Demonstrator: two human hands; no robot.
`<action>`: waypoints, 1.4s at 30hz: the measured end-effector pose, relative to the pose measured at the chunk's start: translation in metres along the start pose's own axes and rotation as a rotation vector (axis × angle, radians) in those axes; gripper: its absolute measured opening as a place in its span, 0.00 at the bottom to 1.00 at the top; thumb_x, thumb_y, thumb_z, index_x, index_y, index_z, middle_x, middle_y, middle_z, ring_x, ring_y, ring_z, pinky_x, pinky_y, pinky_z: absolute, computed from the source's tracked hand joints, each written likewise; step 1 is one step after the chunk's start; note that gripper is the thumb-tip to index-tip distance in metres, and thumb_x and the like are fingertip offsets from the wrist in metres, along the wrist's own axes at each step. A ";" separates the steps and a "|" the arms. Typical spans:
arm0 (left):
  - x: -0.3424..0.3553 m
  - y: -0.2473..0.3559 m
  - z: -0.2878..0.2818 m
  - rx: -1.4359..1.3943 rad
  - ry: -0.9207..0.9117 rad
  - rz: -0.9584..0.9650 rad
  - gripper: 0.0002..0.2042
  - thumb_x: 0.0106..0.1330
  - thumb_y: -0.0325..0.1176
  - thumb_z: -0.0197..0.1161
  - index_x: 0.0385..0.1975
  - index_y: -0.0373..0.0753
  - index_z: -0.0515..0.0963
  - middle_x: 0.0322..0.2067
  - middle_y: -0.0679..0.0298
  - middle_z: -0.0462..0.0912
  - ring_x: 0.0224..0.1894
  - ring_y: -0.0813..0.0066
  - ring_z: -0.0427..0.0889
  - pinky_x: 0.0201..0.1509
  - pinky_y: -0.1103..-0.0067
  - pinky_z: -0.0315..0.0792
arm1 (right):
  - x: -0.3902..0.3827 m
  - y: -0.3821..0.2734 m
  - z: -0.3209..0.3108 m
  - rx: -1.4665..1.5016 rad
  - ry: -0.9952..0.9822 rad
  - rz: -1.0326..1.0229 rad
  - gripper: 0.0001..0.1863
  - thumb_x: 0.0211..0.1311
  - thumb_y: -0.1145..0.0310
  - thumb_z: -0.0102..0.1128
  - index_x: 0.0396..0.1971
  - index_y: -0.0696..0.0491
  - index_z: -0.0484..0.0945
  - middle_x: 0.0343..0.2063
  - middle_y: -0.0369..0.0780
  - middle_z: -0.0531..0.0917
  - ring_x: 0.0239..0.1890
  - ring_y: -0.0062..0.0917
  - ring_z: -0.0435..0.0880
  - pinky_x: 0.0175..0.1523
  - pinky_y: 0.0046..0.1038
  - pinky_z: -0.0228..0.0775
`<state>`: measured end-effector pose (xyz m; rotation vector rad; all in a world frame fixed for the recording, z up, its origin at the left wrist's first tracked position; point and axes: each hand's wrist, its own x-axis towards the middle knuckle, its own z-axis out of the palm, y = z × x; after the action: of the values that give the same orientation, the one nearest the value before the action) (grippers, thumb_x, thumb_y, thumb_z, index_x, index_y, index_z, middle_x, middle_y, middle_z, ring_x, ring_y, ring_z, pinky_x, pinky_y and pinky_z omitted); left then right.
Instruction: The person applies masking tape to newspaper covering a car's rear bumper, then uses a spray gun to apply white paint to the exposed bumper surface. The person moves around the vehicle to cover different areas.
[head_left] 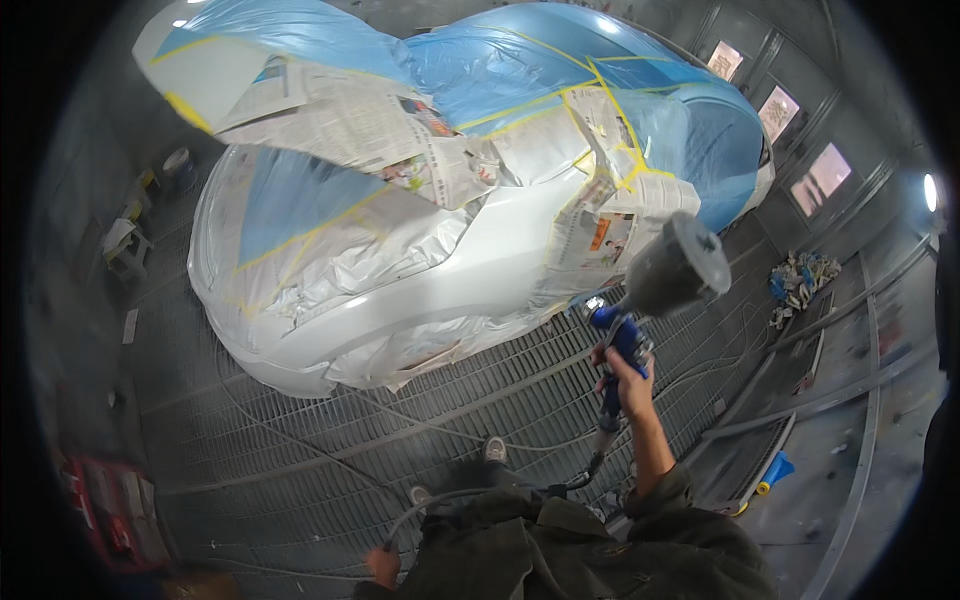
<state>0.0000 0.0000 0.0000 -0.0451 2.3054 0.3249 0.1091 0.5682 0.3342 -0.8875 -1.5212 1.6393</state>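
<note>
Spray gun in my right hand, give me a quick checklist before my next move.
1. Spray gun gripped in the right hand: ok.
2. Hose held in the left hand: ok.
3. Car masked with newspaper and blue film: ok, some white panels bare.
4. Floor free of lines near the shoes: not ok, a thin line crosses it.
5. Cup's fill level: cannot tell, inside hidden.

Dark olive jacket (500,550) with loose sleeves (662,500), greyish shoes (494,450)
</note>
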 end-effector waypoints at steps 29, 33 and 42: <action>-0.006 0.063 0.021 -0.754 0.587 -0.116 0.25 0.72 0.47 0.59 0.14 0.40 0.67 0.12 0.69 0.65 0.16 0.79 0.61 0.19 0.73 0.56 | 0.289 0.021 0.043 0.280 0.017 0.259 0.14 0.67 0.69 0.57 0.47 0.62 0.76 0.41 0.43 0.83 0.38 0.24 0.82 0.27 0.27 0.77; -0.016 0.072 0.016 -0.613 0.542 -0.080 0.26 0.71 0.49 0.60 0.14 0.36 0.69 0.12 0.66 0.66 0.16 0.77 0.62 0.19 0.71 0.57 | 0.278 0.028 0.025 0.311 0.015 0.270 0.14 0.66 0.70 0.57 0.49 0.61 0.76 0.41 0.42 0.84 0.38 0.25 0.82 0.26 0.27 0.77; 0.021 0.033 -0.009 -0.196 -0.060 -0.320 0.43 0.62 0.56 0.68 0.71 0.40 0.57 0.60 0.50 0.75 0.57 0.53 0.78 0.60 0.65 0.72 | 0.207 0.042 -0.026 0.349 0.068 0.275 0.12 0.65 0.71 0.57 0.46 0.59 0.79 0.39 0.40 0.84 0.40 0.26 0.82 0.25 0.26 0.77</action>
<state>-0.0251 0.0313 -0.0019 -0.4903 2.1560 0.3785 0.0252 0.7586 0.2875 -0.9752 -1.0547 1.9731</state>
